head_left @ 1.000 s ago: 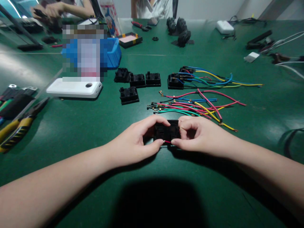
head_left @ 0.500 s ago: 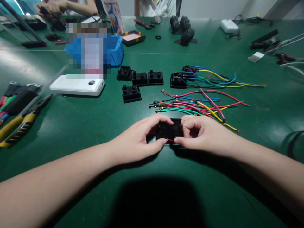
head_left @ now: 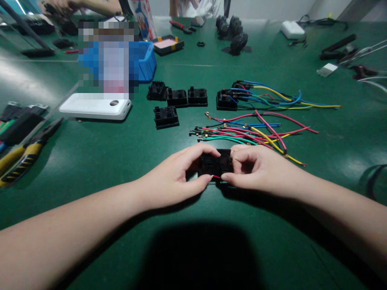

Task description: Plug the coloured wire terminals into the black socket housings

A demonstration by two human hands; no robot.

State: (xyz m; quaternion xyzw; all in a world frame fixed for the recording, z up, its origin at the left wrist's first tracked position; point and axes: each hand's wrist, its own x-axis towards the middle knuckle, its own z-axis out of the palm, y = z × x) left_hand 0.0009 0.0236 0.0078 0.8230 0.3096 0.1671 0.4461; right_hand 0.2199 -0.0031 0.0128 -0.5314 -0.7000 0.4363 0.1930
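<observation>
Between my two hands, on the green table, is a black plastic socket housing (head_left: 215,163) with its inner side up. My left hand (head_left: 190,169) grips its left side, index finger over the top and thumb at the near edge. My right hand (head_left: 250,166) is closed at the right side, its thumb at the near edge by a short red wire (head_left: 216,177). The wire's bare silvery end meets my left thumb. What the right fingers pinch is partly hidden. Just beyond lie loose coloured wires (head_left: 236,131) with small metal terminals.
Several black housings (head_left: 177,98) stand behind, and wired housings (head_left: 226,100) to their right. At left are a white power bank (head_left: 95,107) and yellow-black pliers (head_left: 28,155). A blue bin (head_left: 147,62) stands farther back. Another person's hands (head_left: 59,8) are at the far left.
The whole view has shifted slightly, with the background things a little higher. Both hands keep the same hold on the housing and the red wire.
</observation>
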